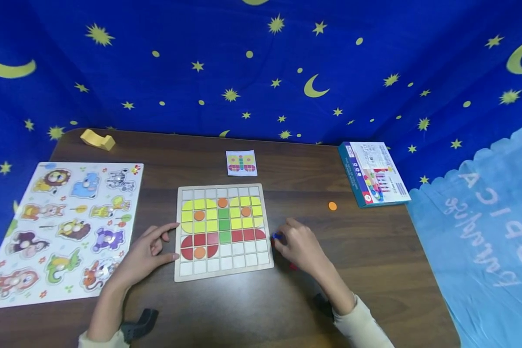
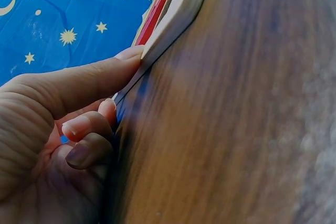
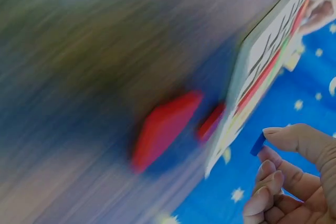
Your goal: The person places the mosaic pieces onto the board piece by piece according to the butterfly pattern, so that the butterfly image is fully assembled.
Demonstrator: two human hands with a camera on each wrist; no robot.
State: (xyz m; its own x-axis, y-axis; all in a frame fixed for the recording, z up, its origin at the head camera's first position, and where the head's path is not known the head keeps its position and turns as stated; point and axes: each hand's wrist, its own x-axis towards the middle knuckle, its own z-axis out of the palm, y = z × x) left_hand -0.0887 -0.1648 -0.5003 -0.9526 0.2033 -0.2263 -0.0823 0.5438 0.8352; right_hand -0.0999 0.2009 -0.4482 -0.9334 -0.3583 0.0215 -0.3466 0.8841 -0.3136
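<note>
A wooden grid board [image 1: 239, 261] lies on the table, with yellow, green, red and orange pieces forming a butterfly-like pattern and pale cells toward the near side. The thumb and forefinger of my left hand [image 1: 145, 253] touch its left edge, spread apart; the other fingers are bent in. Just right of the board, my right hand [image 1: 299, 244] pinches a small blue piece [image 3: 258, 144] between thumb and forefinger. Two red pieces lie near the board's right side: a larger one [image 3: 165, 129], blurred, and a smaller one [image 3: 211, 123] close to the rim.
Behind the board lies a small card [image 1: 241, 163] with a printed butterfly. An orange disc [image 1: 332, 206] and a boxed set [image 1: 376, 174] are at the right. An animal puzzle board [image 1: 69, 232] covers the left, with a yellow block [image 1: 97, 139] behind it.
</note>
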